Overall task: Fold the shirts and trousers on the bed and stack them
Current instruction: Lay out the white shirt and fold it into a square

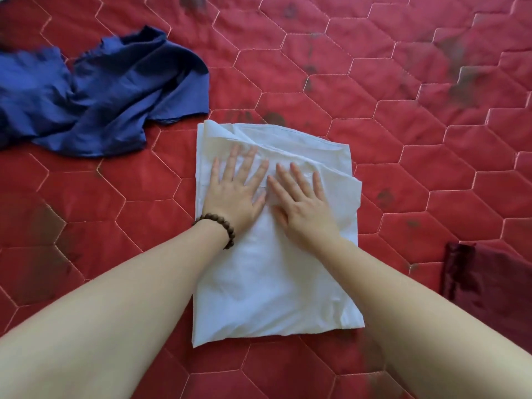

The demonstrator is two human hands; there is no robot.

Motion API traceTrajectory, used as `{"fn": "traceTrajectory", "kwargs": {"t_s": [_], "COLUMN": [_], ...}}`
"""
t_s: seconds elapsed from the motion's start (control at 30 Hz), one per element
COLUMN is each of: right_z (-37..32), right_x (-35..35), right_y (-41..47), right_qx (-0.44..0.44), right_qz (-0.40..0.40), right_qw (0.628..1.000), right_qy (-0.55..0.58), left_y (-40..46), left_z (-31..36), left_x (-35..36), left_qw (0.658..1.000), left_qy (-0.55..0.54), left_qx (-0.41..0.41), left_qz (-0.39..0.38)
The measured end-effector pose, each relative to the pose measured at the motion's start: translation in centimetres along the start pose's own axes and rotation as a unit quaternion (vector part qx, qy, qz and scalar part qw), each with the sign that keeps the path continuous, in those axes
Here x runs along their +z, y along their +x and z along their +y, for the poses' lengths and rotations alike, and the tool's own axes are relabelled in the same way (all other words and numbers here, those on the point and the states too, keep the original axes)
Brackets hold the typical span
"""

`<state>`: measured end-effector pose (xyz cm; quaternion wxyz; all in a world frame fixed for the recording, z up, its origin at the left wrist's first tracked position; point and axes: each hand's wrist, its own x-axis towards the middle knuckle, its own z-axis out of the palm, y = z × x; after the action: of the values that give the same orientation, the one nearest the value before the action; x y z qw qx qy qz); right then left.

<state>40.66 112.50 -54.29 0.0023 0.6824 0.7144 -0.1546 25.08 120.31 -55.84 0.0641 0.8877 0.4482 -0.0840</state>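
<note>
A white garment (267, 283) lies folded into a tall rectangle in the middle of the red quilted bed (403, 139). My left hand (236, 188), with a bead bracelet on its wrist, presses flat on the upper part of the garment, fingers spread. Beside it, my right hand (302, 200) also presses flat on the white cloth with straight fingers. The two hands nearly touch at the thumbs. A blue garment (100, 90) lies crumpled and unfolded at the far left of the bed.
A dark red piece of cloth (486, 280) lies at the right edge, near my right forearm. The red bedcover stretches bare to the far right and in front of the white garment.
</note>
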Motion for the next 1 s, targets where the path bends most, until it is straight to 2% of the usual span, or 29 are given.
{"fn": "traceTrajectory", "kwargs": {"t_s": [0.1,0.23,0.33,0.43,0.53,0.63,0.77,0.93,1.0], "right_z": [2.9,5.6,7.1,9.3,11.5,11.6,8.3,6.2,6.9], "right_x": [0.7,0.8,-0.1,-1.8,-2.7,-2.7,-1.8,-2.4,-3.3], "right_y": [-0.5,-3.8,-4.4,-6.4,-10.5,-13.3,-13.2,-11.5,-11.1], "right_qx": [0.051,0.122,0.084,0.007,-0.043,-0.072,-0.137,-0.152,-0.130], "right_qz": [-0.018,-0.012,-0.050,-0.032,-0.027,-0.052,-0.056,-0.122,-0.176], "right_qw": [0.998,0.992,0.995,0.999,0.996,0.991,0.985,0.981,0.971], "right_qy": [-0.039,-0.042,-0.032,-0.044,-0.077,-0.100,-0.085,-0.025,0.094], "left_y": [-0.5,-2.5,-3.6,-6.2,-10.1,-12.8,-12.9,-11.7,-10.8], "left_z": [-1.8,-3.5,-4.7,-6.5,-8.5,-9.4,-7.1,-5.4,-4.6], "left_x": [1.0,1.3,0.8,-0.1,-0.5,-0.5,-0.6,-0.7,-0.8], "left_qw": [1.000,0.996,0.995,0.998,0.995,0.980,0.957,0.952,0.955], "left_qy": [-0.031,-0.079,-0.085,-0.060,0.002,0.045,0.050,-0.018,-0.058], "left_qx": [0.004,-0.042,-0.033,0.015,0.104,0.191,0.280,0.284,0.247], "left_qz": [0.005,-0.005,-0.034,-0.019,0.009,-0.025,-0.051,-0.112,-0.155]}}
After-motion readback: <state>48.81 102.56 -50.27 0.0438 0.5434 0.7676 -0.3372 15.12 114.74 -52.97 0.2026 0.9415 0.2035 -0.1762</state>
